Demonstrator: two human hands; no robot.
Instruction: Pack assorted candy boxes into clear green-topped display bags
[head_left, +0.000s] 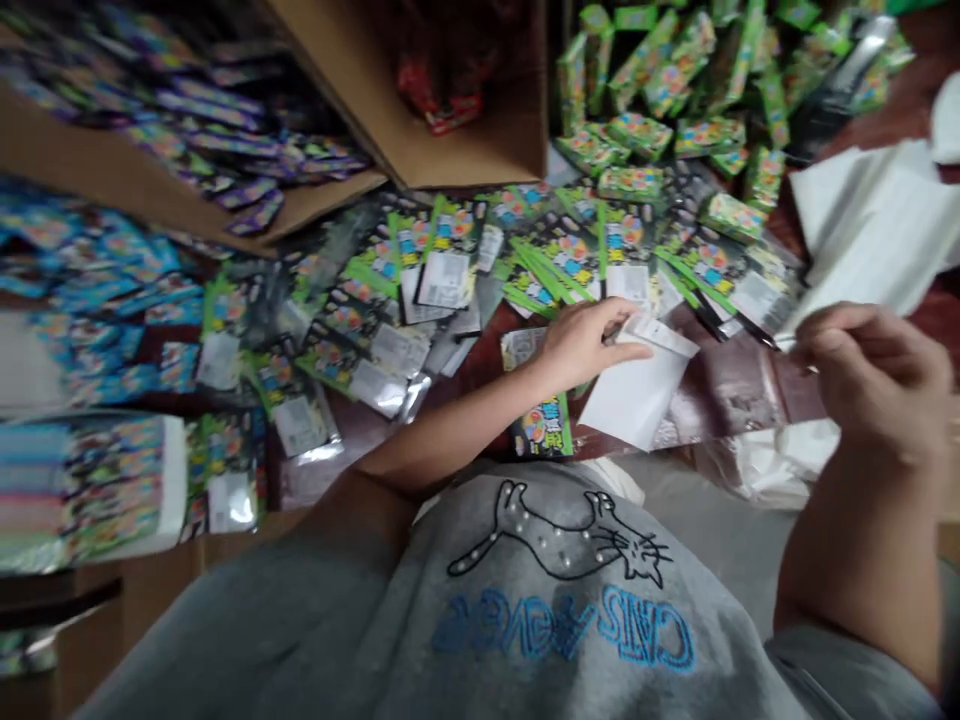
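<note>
My left hand (589,340) pinches the top edge of a white sheet (637,395), which has a folded strip along that edge. Under my left wrist lies a green and black printed card (544,425), partly hidden by my forearm. My right hand (874,375) is raised to the right, thumb and fingertips pressed together. Whatever it holds is too small and blurred to make out. Its fingertips are close to the lower corner of a stack of long white sheets (877,230). Clear plastic bags (739,385) lie between my hands.
Printed packets in clear sleeves (375,350) cover the table ahead and left. Cardboard boxes (472,150) stand at the back. Small green boxes (675,80) are piled back right, purple ones (225,130) back left, blue ones (97,290) at left.
</note>
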